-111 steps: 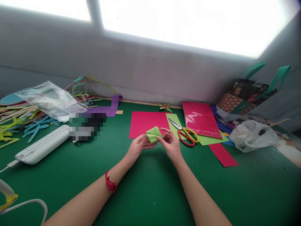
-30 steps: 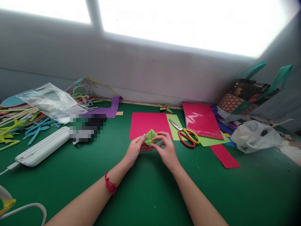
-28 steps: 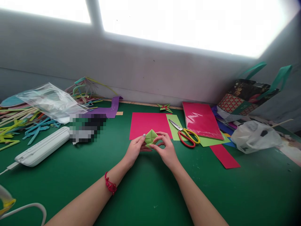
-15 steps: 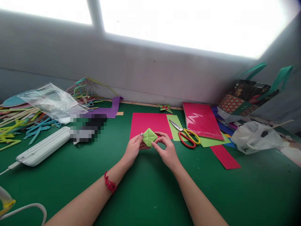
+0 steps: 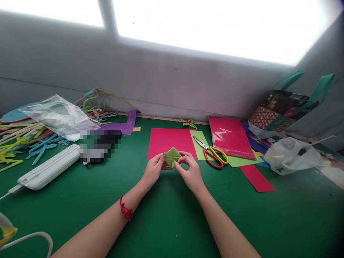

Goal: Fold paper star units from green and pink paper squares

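A small folded light-green paper (image 5: 172,156), diamond-shaped with crossing creases, is held up between both hands above the green table. My left hand (image 5: 155,168) pinches its left corner, thumb on the near face and fingers behind. With thumb and forefinger, my right hand (image 5: 190,167) grips the lower right edge. Just beyond the hands lies a red paper sheet (image 5: 172,139). To its right, red-and-yellow-handled scissors (image 5: 212,152) rest partly on a light-green strip (image 5: 197,143). A green-and-red folded paper star (image 5: 188,123) sits farther back.
On the right are a wrapped red paper pack (image 5: 231,138), a red strip (image 5: 258,179), a white plastic bag (image 5: 291,156) and a patterned tote (image 5: 279,111). On the left, a white power strip (image 5: 49,167), pipe cleaners (image 5: 44,145) and a clear bag (image 5: 60,114) lie on the table (image 5: 172,215).
The folded green paper has turned and tilted slightly in my hands and shifted a little to the right. Both hands keep hold of it.
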Tool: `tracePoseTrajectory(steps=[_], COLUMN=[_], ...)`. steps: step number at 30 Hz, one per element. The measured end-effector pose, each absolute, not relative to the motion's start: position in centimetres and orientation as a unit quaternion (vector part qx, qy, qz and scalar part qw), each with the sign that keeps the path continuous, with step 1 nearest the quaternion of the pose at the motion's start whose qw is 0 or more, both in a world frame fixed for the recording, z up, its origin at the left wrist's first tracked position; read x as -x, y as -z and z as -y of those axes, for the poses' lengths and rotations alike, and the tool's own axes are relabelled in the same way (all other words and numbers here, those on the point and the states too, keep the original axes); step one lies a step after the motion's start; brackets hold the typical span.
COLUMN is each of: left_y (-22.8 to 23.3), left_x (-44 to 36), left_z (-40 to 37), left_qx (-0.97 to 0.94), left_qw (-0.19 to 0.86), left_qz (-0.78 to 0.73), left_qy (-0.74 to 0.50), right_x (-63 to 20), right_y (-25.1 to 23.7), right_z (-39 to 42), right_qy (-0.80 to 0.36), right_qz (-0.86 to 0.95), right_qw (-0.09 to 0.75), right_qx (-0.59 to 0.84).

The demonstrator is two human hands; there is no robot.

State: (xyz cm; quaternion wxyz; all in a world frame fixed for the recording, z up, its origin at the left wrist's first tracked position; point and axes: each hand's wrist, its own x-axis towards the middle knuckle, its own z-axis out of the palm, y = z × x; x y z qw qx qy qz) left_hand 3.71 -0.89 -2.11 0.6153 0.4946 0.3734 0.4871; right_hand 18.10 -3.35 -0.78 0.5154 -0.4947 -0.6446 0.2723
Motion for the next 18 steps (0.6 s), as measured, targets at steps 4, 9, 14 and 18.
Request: tracePoseTrajectory(steps=[4,9,14,18], left_y=[2.08,2.2,2.23,2.2], left_x=[-3.69,-3.84,-3.87,-3.83], left_z=[0.89,0.86,0.9,0.89], left_qx=[-0.494,-0.495,-0.495,-0.508], left_qw=[0.613,0.614,0.617,0.622], left_qz=[-0.379,-0.387,-0.385,-0.381], left_qy=[-0.486,-0.478,-0.475,-0.458], right_x=[-17.95,-17.6,-17.6,-18.08], right_y=[0.78,0.87,0.96,0.85], right_z=[3.39,3.51,3.55,3.52], right_qy=[-0.246,-0.23,-0.259,-0.256], right_qz=[0.645,0.636,0.624,0.632], right_qw=[0.511,0.512,0.509,0.508], right_qx=[0.512,0.529,0.533,0.526])
